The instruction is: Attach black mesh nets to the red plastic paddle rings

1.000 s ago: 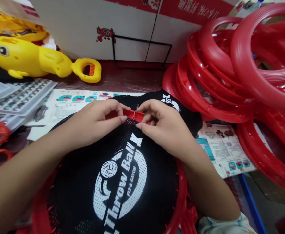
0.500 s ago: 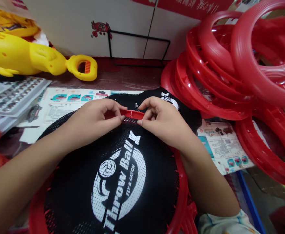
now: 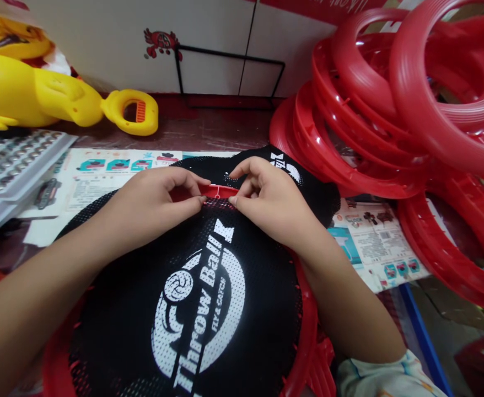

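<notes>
A black mesh net (image 3: 262, 298) printed "Throw Ball" lies stretched over a red plastic ring (image 3: 306, 325) in front of me. At the ring's far edge, my left hand (image 3: 155, 201) pinches the net's border between thumb and fingers. Just to its right, my right hand (image 3: 262, 198) has its thumb on the net's edge and its index finger lifted and curled. Between the two hands a short stretch of bare red rim shows. Small red pegs poke through the mesh along the sides. Behind my hands lies another black net (image 3: 242, 159) with white print.
Several red rings (image 3: 366, 121) are piled at the right. A yellow duck-like toy (image 3: 64, 96) with a loop handle lies at the left, above a tray of round metal pieces (image 3: 22, 165). Printed card (image 3: 368, 242) covers the table. A black wire frame (image 3: 229, 55) stands against a white box.
My right index finger has lifted a little away from the rim. Both hands stay at the far edge, and the whole view has shifted slightly.
</notes>
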Tool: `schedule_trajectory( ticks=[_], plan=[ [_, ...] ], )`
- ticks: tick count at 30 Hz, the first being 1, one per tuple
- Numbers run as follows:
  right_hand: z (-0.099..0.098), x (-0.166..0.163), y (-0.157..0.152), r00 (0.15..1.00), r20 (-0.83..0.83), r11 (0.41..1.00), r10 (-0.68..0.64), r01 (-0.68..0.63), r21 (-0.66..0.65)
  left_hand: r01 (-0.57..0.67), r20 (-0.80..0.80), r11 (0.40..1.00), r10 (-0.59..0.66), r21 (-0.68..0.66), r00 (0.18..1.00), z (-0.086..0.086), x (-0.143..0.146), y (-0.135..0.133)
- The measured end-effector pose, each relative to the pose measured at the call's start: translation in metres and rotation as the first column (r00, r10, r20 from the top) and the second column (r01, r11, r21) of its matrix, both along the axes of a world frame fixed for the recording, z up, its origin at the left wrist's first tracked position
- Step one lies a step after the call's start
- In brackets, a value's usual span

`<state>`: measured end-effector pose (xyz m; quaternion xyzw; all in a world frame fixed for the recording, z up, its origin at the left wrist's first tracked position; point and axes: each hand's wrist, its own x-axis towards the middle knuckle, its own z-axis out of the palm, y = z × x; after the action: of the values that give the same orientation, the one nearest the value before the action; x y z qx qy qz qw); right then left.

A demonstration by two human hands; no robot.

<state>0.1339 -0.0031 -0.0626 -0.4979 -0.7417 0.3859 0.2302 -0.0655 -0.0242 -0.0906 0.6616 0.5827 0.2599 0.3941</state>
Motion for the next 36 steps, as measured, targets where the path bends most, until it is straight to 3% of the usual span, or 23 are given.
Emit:
schedule_trajectory(
  ticks=[6,13,19,23,26,31,34,36],
  plan=[
    [-0.001,-0.003,-0.001,1.000,0.021,0.999,-0.008,0.007,0.039,0.003,-0.012,1.000,-0.003,-0.009,1.000,0.004,0.001,-0.001],
    [-0.001,-0.005,0.002,0.995,0.093,0.998,-0.036,0.031,0.051,-0.007,-0.024,1.000,0.007,0.020,1.000,-0.003,-0.002,-0.001],
    [0.008,0.002,0.001,0.994,0.097,0.999,0.045,-0.044,-0.004,0.008,-0.086,0.999,-0.012,-0.044,0.996,0.006,0.003,-0.007],
    [0.023,0.015,-0.001,0.970,0.235,0.996,0.064,-0.078,0.050,-0.030,-0.143,0.999,0.027,-0.020,0.989,0.011,0.002,-0.010],
    [0.030,0.020,-0.003,0.934,0.343,0.992,0.100,-0.121,0.040,-0.068,-0.303,0.998,0.066,0.006,0.951,0.017,-0.007,-0.007],
    [0.022,0.008,-0.007,0.923,0.365,0.988,0.118,-0.147,0.052,-0.004,-0.568,1.000,0.021,0.030,0.823,0.029,-0.017,-0.004],
    [0.016,0.001,-0.008,0.924,0.360,0.980,0.128,-0.174,0.099,0.037,-0.516,0.989,0.044,0.146,0.856,0.030,-0.009,-0.008],
    [0.013,-0.002,-0.008,0.917,0.367,0.968,0.155,-0.216,0.131,0.139,-0.420,0.966,-0.037,0.216,0.907,0.026,-0.001,-0.010]
  ],
)
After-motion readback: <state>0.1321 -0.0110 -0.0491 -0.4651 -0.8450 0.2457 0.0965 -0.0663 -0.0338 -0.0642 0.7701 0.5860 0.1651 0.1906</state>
